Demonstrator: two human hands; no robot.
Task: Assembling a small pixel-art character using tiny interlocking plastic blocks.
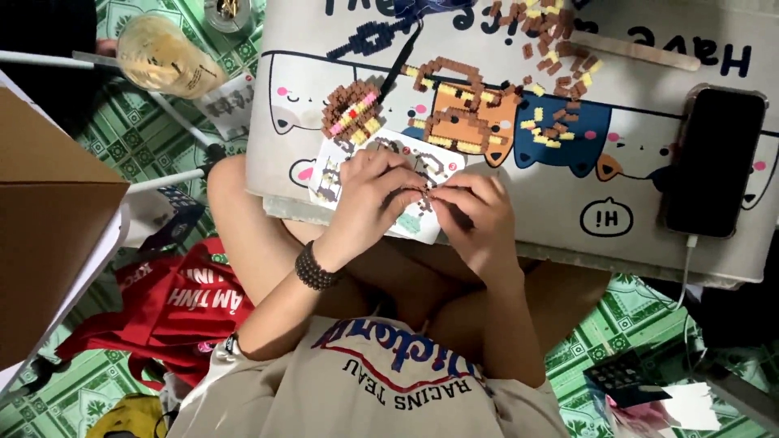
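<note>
Both hands pinch a tiny brick piece together, left hand (pixel 369 195) and right hand (pixel 475 212) closed narrow over the white instruction sheet (pixel 422 221). Partly built orange-brown brick cat (pixel 462 113) lies beyond; loose brown and yellow bricks (pixel 560 89) remain unplaced.

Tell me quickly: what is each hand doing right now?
Left hand: fingers pinched shut on a small brick piece.
Right hand: fingertips pinched on the same small brick piece.

The tiny piece pinched between both hands' fingertips (pixel 422 188) is too small to identify.
</note>
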